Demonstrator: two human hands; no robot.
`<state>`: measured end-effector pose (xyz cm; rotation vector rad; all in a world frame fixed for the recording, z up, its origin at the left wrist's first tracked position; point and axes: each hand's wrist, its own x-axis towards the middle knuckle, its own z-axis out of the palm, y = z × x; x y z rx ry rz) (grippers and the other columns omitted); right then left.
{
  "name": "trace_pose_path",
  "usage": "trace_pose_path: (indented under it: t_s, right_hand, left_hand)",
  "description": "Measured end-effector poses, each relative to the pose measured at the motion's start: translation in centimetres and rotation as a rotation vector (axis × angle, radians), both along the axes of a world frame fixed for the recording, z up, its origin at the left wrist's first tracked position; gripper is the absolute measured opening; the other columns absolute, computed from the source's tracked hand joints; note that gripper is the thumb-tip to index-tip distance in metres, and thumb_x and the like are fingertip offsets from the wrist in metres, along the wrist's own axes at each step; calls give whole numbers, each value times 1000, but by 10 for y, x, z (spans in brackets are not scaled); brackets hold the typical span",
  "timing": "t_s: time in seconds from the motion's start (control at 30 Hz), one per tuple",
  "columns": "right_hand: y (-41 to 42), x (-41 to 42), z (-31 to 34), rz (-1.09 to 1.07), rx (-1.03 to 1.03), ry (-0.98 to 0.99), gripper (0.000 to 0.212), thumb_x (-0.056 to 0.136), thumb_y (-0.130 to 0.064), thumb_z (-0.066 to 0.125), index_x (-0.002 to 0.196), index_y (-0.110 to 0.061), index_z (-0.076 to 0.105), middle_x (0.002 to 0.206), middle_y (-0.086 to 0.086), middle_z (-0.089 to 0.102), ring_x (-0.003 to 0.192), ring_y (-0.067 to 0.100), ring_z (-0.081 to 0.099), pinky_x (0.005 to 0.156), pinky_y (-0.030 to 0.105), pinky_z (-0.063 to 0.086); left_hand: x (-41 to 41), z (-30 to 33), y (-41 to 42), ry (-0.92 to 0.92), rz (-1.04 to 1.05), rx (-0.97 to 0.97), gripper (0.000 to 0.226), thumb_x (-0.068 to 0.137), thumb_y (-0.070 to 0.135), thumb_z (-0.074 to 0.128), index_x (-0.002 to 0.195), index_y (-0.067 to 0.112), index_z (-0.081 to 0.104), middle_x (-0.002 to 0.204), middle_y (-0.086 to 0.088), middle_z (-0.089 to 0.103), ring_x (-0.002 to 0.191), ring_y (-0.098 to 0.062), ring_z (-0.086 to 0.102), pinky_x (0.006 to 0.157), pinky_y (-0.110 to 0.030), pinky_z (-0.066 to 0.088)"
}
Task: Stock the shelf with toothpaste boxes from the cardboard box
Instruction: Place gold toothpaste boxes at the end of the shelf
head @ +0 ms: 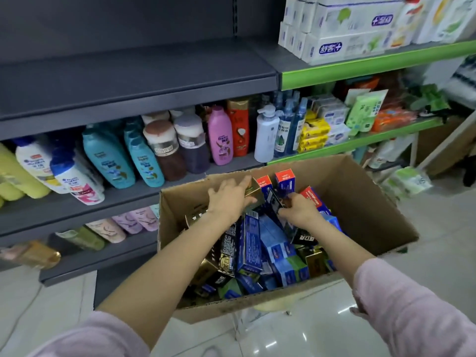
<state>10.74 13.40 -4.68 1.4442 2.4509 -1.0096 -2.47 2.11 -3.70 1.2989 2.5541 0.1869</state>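
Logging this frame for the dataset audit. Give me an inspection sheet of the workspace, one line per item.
Surface: dark grey upper shelf, bare where visible; white tiled floor below.
Job's things: open cardboard box packed with blue, gold and black toothpaste boxes; white toothpaste boxes already on the green-edged shelf.
Clutter: shampoo bottles on the shelves under the bare one, some tipped over.
Hands: left hand grips a gold box; right hand has its fingers round a dark box.
Cables: a thin pale line on the floor at lower left, possibly a cord.
Surroundings: packaged goods on the right shelves.
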Motion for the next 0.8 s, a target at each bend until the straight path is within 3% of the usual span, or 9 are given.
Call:
trace_pose_path:
  t_s: [0.1,0.23,0.3,0.37,0.43,0.5,0.6,0.7,0.8]
  right_hand:
    - [-2,5,14,-210,-316,371,49,84,-22,61,129,-8,49,125,13,56,111,29,52,90,35,42]
    - [-5,3,38,-289,-628,607,80,60,-38,68,132,-10,46,122,13,59,108,32,58,90,41,48]
    - [-8,-3,53,-246,-683,671,68,64,-34,69,124,-10,49,113,14,61,99,31,61,85,42,50]
    - [-19,-12,72,-170,-730,735,47,72,-30,69,113,-11,55,106,13,65,93,27,62,82,38,51]
    - [-31,-27,87,-65,-868,841,21,84,-23,62,101,-11,63,93,9,71,83,22,66,79,34,53]
    - [-48,-43,103,30,-948,913,17,89,-24,57,99,-14,66,97,9,72,88,23,67,87,38,52]
    - [-71,-74,121,78,-955,950,14,91,-23,55,98,-15,65,97,7,73,89,22,68,89,42,52]
    - [-98,-115,137,76,-917,974,37,87,-23,62,119,-7,52,108,13,69,93,27,69,81,46,56]
    - [-138,-161,155,96,-873,1040,41,88,-18,63,121,-6,42,107,12,65,91,24,66,84,46,55]
  left_hand:
    - [5,13,6,-63,105,163,62,96,50,36,150,25,20,136,-20,48,129,-34,41,101,-51,38]
    - [0,42,4,-309,293,427,56,99,44,36,147,15,34,135,-19,53,124,-36,49,99,-39,38]
    - [-1,62,-3,-516,424,571,56,96,47,43,138,11,47,125,-14,61,113,-32,58,93,-37,44]
    - [-1,82,-13,-768,574,728,47,95,40,45,118,3,61,92,-7,68,79,-21,63,70,-29,49]
    - [-7,102,-24,-950,663,789,36,98,35,40,90,11,65,63,1,66,60,-15,56,56,-23,42]
    - [-16,120,-40,-958,666,819,34,98,33,36,75,18,55,52,8,61,58,-13,51,54,-21,37]
    - [-42,142,-67,-940,631,963,24,96,25,43,80,12,55,63,-3,64,57,-18,54,56,-25,43]
    - [-71,158,-104,-867,631,1076,20,94,20,48,80,10,59,67,-4,64,57,-17,57,56,-25,45]
    - [-107,170,-148,-779,588,1061,13,92,18,51,104,16,57,89,-1,67,77,-16,62,67,-28,51]
